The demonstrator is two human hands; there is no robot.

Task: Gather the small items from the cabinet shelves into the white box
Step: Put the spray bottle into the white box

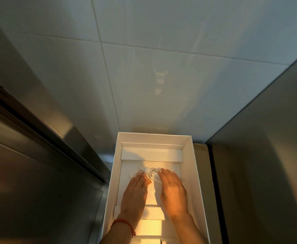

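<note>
The open white box stands lengthwise on the floor. Inside, near its far end, lie a clear bottle and a small white packet.

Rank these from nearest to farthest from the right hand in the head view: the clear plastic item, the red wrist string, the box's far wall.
1. Clear plastic item: at the fingertips of the right hand, inside the white box.
2. Red wrist string: on the left wrist, across and toward the camera.
3. Far wall: the box's end, ahead of the fingers.
</note>
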